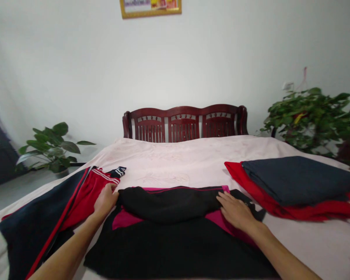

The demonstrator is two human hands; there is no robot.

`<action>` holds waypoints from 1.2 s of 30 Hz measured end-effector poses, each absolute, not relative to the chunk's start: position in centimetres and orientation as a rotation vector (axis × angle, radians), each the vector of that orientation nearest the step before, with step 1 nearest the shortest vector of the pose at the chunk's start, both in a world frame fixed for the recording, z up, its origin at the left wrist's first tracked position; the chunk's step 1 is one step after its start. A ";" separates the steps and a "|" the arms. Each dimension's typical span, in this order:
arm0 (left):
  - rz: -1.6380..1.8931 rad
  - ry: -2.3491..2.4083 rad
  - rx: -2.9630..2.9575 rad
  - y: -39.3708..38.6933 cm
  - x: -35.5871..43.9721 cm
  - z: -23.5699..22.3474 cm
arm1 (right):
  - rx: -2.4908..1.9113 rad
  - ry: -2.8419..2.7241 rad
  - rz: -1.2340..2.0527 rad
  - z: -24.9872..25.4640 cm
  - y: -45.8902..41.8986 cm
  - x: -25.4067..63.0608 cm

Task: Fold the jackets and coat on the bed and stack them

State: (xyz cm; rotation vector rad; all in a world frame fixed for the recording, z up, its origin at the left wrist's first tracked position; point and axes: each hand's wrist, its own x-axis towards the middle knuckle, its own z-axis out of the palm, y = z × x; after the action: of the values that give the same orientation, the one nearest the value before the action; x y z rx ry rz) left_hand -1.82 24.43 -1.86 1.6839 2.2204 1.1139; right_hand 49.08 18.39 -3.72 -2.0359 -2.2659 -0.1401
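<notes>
A navy-and-red track jacket (26,241) cut off by the left and bottom edges

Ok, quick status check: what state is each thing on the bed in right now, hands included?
Left hand: curled, resting on the red and navy top
Right hand: flat, fingers spread on the black and pink top
Black and pink top: lying flat, upper part folded over
Red and navy top: spread out, unfolded
Folded stack: navy cloth lying on red cloth
</notes>
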 end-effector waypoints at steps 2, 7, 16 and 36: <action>1.155 2.201 1.860 24.0 -1.2 -1.0 | -2.050 -2.165 -0.159 -1.8 19.0 48.3; 0.831 2.204 1.987 23.5 1.0 -1.1 | -1.945 -2.084 -0.319 -1.1 20.7 45.3; 0.629 2.155 2.045 24.3 -1.3 -0.1 | -2.165 -2.175 -0.263 -7.5 20.8 44.0; 0.170 2.181 2.436 21.5 6.4 -6.4 | -2.214 -1.989 -0.143 -6.8 21.2 46.9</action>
State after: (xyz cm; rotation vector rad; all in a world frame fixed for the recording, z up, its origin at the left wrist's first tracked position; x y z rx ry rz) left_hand 6.42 21.52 -6.44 2.4361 2.1813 0.1697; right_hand 46.86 21.20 -6.78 -2.2141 -1.9890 -0.1430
